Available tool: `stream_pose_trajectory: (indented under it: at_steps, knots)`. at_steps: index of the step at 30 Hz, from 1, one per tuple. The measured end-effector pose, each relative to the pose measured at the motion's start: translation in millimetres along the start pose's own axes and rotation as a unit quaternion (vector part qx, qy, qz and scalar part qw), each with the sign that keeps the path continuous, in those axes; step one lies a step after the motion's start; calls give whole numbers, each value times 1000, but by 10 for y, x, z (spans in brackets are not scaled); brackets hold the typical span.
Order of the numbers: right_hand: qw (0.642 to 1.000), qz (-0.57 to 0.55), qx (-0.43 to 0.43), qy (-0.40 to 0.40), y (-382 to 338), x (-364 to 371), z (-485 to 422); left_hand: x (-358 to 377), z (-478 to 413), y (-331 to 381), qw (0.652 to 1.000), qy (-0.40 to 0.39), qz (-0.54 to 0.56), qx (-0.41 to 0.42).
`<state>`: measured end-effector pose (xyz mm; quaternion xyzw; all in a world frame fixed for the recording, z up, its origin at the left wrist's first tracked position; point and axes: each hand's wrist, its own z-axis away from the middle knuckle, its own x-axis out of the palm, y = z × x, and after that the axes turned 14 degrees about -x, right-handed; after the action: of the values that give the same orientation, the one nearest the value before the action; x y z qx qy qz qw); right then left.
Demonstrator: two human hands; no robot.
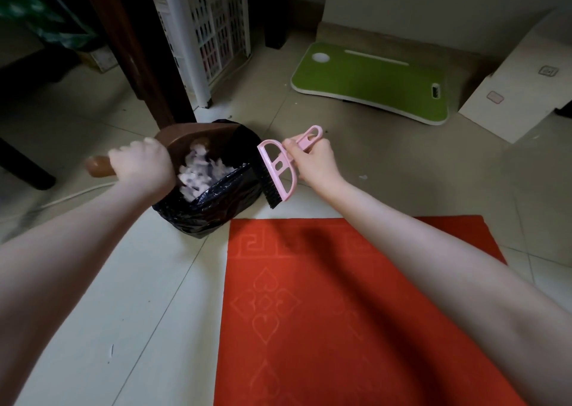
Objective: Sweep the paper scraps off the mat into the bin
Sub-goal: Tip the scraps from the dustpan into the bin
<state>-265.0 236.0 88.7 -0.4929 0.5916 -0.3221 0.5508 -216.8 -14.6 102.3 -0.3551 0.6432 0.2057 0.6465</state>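
– While the brown dustpan (182,139) hangs tipped over the bin (198,219), what's in it?
– Pale paper scraps (198,173), a loose heap at the pan's lip, right above the bin's mouth. They're blurred, so can't tell which are in the pan vs. in the bag.
– Bin itself?
– Small, lined w/ a crinkled black plastic bag. Sits on the floor tiles just off the mat's far-left corner. Inside mostly hidden by pan & scraps.
– Left hand?
– Left hand (140,164) is wrapped round the dustpan's handle, fingers curled over it. Handle's end pokes out to the left.
– Right?
– Right hand (312,161) clasps the pink brush (278,167) by its handle, fingers closed round it. Dark bristles point down-left, by the bin's right rim; touching the bag or not, can't tell.
– Mat?
– Red mat (340,312) w/ embossed pattern, near side of the view, partly under the right forearm. One small pale bit (362,177) lies on the tiles right of the brush, off the mat.
– Other containers?
– White slotted basket (216,27) at the back, beside a dark table leg (139,49); contents unclear. White box (510,96) far right. Green board (371,80) w/ white edge lies on the floor btw. them.
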Motion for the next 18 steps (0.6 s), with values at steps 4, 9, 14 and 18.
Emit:
stream_pose_trajectory:
  at_steps: [4,9,14,18]
  knots:
    - [1000,26,8,16,19,2,20,15,35,40,994,94,-32,46]
    - [998,47,19,23,85,7,0,5,20,44,994,105,-17,38]
    - [999,15,34,34,117,13,-16,-27,-45,60,986,-68,128,-78]
    - [998,-16,43,53,95,9,-8,-52,-73,-14,944,-186,252,-107]
